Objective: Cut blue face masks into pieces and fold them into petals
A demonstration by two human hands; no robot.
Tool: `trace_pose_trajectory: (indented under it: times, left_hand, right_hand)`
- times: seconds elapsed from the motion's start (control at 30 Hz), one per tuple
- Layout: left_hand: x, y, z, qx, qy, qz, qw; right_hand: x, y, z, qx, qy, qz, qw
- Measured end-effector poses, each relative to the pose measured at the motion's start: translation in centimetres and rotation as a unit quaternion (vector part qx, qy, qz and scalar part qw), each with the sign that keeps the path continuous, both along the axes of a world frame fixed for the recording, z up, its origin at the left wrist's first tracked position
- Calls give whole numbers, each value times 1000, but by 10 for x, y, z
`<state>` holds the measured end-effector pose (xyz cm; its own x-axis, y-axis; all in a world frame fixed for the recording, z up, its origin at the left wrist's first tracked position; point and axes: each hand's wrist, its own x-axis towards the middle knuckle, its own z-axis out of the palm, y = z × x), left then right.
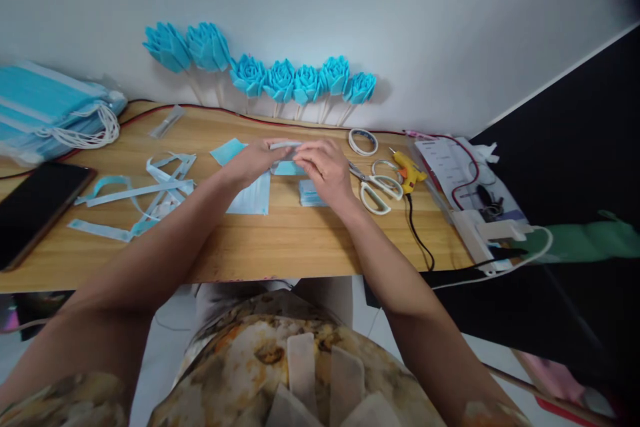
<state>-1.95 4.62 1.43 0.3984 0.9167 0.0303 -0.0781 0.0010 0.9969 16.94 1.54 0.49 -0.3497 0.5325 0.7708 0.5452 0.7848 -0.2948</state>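
Observation:
Above the middle of the desk, my left hand (pixel 259 161) and my right hand (pixel 327 168) are closed on one pale blue mask piece (pixel 285 145), its upper edge showing between them. Finger and thumb of each hand pinch it; parts of it are hidden. Beneath my left hand lie flat mask sheets (pixel 253 198). A small stack of cut blue mask pieces (pixel 311 193) rests below my right hand. Just right of that hand are scissors (pixel 375 192) with white handles.
Blue flowers on sticks (pixel 280 80) lean along the wall. Cut strips (pixel 160 187), a phone (pixel 43 210) and a mask pile (pixel 55 107) occupy the left. A tape roll (pixel 363 152), yellow glue gun (pixel 410 172) with cord and a power strip (pixel 475 240) are right.

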Motion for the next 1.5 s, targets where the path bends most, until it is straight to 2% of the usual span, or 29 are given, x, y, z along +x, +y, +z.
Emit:
trace_pose_trajectory:
  times: [0.13,0.27,0.5,0.7,0.9,1.07,1.13,1.3,1.5]
  left_hand:
    - [-1,-1,-3,16,51,-48,997]
    - [-1,-2,0,68,61,-91,992]
    - [-1,1,-3,143,86,-88,982]
    - [-1,-2,-4,105,82,-72,988]
    - [2,-5,3,57,46,0,997]
    - [3,-1,4,-22,-40,34,998]
    - [3,-1,4,-18,-44,32,998]
    - [4,-3,0,50,2,15,999]
    - [7,-6,-2,56,19,17,998]
  right_hand:
    - [2,0,1,-14,12,-23,1000]
    - [2,2,-1,-43,5,-2,999]
    - [1,2,-2,-80,15,-5,997]
    - [0,0,-5,-120,24,-3,992]
    - [-1,-2,-4,-149,71,-41,985]
    - [2,2,-4,-155,135,-58,977]
    - [3,3,-5,-160,151,-60,974]
    - [3,4,-6,-159,163,-56,972]
    - [2,3,-6,-175,161,-67,969]
